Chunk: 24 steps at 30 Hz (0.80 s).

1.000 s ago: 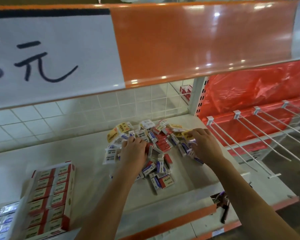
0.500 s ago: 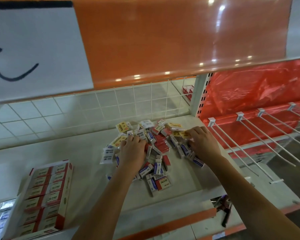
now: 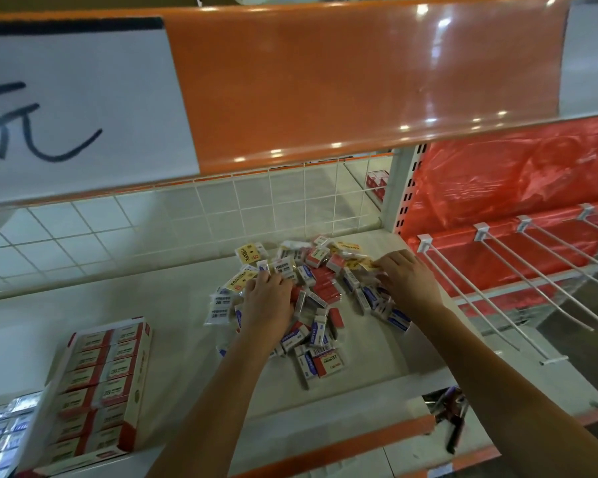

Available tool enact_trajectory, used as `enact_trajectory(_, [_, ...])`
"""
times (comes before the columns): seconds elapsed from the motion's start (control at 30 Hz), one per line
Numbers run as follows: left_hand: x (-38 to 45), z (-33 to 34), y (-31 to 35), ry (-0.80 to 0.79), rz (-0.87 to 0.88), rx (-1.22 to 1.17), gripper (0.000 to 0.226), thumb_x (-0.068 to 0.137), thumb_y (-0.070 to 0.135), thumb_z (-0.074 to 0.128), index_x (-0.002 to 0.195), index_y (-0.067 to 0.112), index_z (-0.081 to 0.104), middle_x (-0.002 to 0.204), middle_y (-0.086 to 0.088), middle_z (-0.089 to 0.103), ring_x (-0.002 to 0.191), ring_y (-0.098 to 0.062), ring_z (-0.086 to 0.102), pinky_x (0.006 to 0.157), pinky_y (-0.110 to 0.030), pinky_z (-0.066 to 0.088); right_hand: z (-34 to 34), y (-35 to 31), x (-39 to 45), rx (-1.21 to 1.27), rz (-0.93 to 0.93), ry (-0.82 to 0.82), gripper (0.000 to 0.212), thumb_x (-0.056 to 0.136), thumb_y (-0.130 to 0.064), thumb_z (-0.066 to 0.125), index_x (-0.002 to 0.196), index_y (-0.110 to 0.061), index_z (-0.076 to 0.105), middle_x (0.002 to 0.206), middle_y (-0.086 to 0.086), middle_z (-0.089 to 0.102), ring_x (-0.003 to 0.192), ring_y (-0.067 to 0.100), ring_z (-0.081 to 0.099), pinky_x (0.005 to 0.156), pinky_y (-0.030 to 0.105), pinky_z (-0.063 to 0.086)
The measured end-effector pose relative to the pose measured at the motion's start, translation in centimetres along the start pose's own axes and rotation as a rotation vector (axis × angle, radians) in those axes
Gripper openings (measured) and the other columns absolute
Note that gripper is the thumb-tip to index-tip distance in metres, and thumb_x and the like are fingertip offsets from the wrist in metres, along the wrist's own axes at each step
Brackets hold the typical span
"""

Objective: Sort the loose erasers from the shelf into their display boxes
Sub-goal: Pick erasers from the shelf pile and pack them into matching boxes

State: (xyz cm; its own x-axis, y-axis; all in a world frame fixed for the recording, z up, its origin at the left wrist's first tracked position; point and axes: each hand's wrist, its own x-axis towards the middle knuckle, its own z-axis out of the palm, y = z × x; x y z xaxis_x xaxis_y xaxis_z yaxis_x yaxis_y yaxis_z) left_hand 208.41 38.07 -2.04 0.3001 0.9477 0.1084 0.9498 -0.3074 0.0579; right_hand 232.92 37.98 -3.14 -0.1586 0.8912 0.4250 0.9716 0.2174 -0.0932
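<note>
A pale shelf (image 3: 152, 305) with an orange front edge carries everything here, backed by a white wire grid. Near its middle lies a loose heap of erasers (image 3: 311, 294) in red, blue-and-white and yellow wrappers, some stacked on others, a few strayed toward the front edge. Well apart, at the front left, a red-and-white display box (image 3: 97, 391) sits flat on the shelf, filled with two rows of red-labelled erasers. Just beside it, at the left edge, stands a second box (image 3: 0, 432) holding blue-labelled erasers, only partly in view.
</note>
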Motion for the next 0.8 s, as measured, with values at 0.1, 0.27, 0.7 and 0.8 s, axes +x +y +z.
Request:
enact_trajectory(0.1, [-0.3, 0.2, -0.2, 0.011, 0.01, -0.009, 0.034, 0.096, 0.034, 0.044, 0.126, 0.019, 0.047, 0.131, 0.003, 0.049, 0.124, -0.019, 0.036, 0.104, -0.033, 0.026, 0.2, 0.2, -0.8, 0.092, 0.025, 0.038, 0.027, 0.063, -0.005, 0.084, 0.085, -0.006, 0.07, 0.084, 0.01, 0.068, 0.076, 0.03, 0.064, 0.063, 0.037, 0.054])
enact_trajectory(0.27, [-1.1, 0.2, -0.5, 0.039, 0.017, -0.07, 0.035, 0.095, 0.035, 0.046, 0.127, 0.021, 0.046, 0.129, 0.004, 0.051, 0.124, -0.018, 0.036, 0.105, -0.032, 0.025, -0.9, -0.8, -2.3, 0.26, 0.06, 0.091, 0.023, 0.073, -0.007, 0.077, 0.093, -0.002, 0.067, 0.087, 0.01, 0.068, 0.076, 0.026, 0.063, 0.065, 0.032, 0.052])
enact_trajectory(0.7, [-4.3, -0.2, -1.5, 0.213, 0.078, -0.284, 0.036, 0.081, 0.034, 0.068, 0.112, 0.016, 0.06, 0.11, -0.002, 0.065, 0.111, -0.029, 0.052, 0.096, -0.046, 0.039, -6.5, -6.0, -3.6, 0.732, 0.28, -0.168, 0.012, 0.087, -0.018, 0.064, 0.082, -0.022, 0.054, 0.068, -0.012, 0.056, 0.055, -0.01, 0.052, 0.049, 0.007, 0.04])
enact_trajectory(0.8, [-5.8, -0.8, -1.2, 0.235, 0.094, -0.389, 0.036, 0.081, 0.031, 0.069, 0.112, 0.016, 0.062, 0.11, 0.001, 0.065, 0.109, -0.023, 0.05, 0.096, -0.043, 0.039, -6.7, -6.6, -4.0, 0.749, 0.306, -0.26, 0.008, 0.086, -0.02, 0.065, 0.089, -0.021, 0.058, 0.075, -0.008, 0.061, 0.06, 0.0, 0.055, 0.053, 0.012, 0.041])
